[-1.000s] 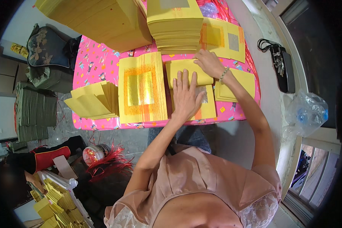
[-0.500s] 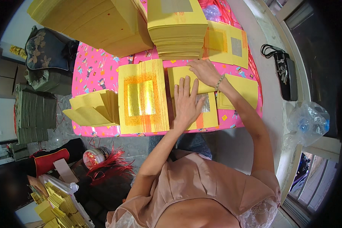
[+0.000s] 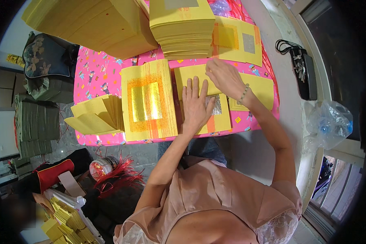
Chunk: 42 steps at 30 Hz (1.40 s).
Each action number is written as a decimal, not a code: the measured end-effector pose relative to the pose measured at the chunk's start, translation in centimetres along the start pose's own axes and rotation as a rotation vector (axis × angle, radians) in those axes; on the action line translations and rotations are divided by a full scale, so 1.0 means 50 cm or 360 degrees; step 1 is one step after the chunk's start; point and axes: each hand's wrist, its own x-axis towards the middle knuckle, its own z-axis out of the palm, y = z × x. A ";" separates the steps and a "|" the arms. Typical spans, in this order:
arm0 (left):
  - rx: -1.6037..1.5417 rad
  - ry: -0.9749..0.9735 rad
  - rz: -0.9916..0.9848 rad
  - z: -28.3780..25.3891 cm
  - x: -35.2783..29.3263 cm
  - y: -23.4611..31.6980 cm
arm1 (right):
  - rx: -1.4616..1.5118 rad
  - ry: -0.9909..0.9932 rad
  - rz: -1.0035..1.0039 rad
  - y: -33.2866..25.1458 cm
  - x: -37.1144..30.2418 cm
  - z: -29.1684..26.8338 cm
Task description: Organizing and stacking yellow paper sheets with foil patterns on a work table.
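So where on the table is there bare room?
Largest: pink cover between the tall yellow block and the folded papers, left of the foil-faced stack. Smaller: in front of the near-right sheets. Crowded: around left hand and right hand.

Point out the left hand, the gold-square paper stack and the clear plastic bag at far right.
Left hand (image 3: 196,108): head view, on the back of the hand.
Paper stack (image 3: 147,102): head view, on the top's gold square.
Plastic bag (image 3: 330,122): head view, on its crumpled middle.
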 end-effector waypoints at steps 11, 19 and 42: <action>0.0003 -0.0038 0.0040 0.009 -0.007 -0.006 | -0.0002 -0.0694 0.0162 0.010 -0.060 0.072; 0.0117 -0.0043 -0.0075 -0.009 -0.019 0.017 | -0.0012 -0.0566 0.0153 0.011 -0.072 0.082; -0.2058 0.0299 -0.1074 -0.002 -0.037 0.030 | -0.0665 0.0409 -0.0614 0.004 -0.106 0.073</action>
